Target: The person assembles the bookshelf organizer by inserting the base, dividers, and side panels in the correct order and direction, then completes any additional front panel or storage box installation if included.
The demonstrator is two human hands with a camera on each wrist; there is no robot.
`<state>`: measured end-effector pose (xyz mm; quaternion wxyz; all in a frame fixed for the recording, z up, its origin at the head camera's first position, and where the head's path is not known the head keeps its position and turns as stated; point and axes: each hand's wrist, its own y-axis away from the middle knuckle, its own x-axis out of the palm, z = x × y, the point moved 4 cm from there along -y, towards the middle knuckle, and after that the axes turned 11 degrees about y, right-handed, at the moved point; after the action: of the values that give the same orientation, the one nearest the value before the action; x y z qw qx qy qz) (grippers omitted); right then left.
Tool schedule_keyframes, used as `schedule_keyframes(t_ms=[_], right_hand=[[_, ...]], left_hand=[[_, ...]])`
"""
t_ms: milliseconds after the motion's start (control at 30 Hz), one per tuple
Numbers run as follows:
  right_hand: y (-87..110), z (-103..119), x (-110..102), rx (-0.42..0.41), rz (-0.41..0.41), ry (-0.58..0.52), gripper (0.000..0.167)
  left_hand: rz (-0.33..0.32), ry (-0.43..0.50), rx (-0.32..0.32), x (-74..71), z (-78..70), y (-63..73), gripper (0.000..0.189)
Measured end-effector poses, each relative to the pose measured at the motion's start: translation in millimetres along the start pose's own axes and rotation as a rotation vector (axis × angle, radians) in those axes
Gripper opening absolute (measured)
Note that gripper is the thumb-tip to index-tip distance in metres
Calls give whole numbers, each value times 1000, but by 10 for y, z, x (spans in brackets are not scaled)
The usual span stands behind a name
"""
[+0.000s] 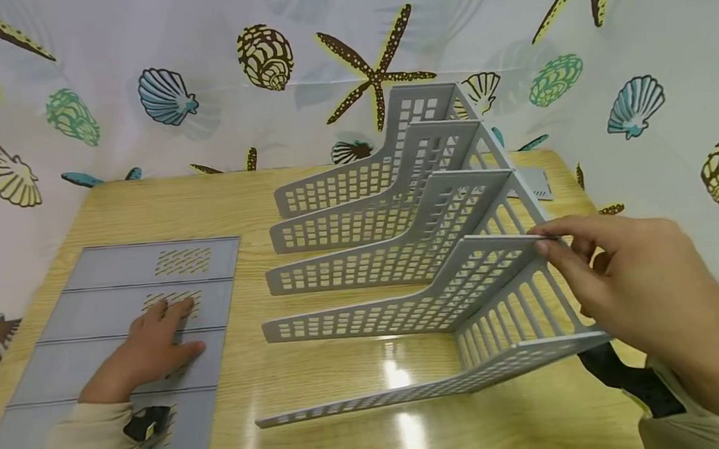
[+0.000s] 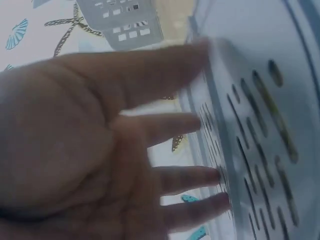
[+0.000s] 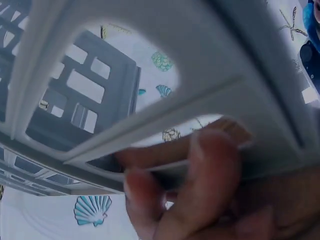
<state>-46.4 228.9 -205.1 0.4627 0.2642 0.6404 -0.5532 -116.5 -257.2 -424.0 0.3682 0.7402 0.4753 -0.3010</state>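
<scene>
A grey plastic rack (image 1: 421, 228) with several perforated upright dividers stands on the right half of the table. Thumb and fingers of my right hand (image 1: 659, 301) pinch its slatted side near a divider's top corner. In the right wrist view, fingertips curl at the slots of the rack (image 3: 215, 60). Over to the left lies a flat grey panel (image 1: 109, 311), ribbed into sections with patches of slanted slots. My left hand (image 1: 158, 346) is over it, palm down with fingers spread. The left wrist view has those fingertips right at the panel (image 2: 250, 30).
Beyond the rack a small grey slotted piece (image 1: 535, 183) lies on the wooden table (image 1: 170, 203). A white cloth (image 1: 208, 26) printed with shells and starfish hangs behind the table and around its sides.
</scene>
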Motion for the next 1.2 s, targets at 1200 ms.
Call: schedule_keyframes(t_ms=[1200], right_hand=[[-1419, 46, 189, -482, 293, -4, 31]], left_hand=[[54, -206, -160, 327, -894, -351, 79]])
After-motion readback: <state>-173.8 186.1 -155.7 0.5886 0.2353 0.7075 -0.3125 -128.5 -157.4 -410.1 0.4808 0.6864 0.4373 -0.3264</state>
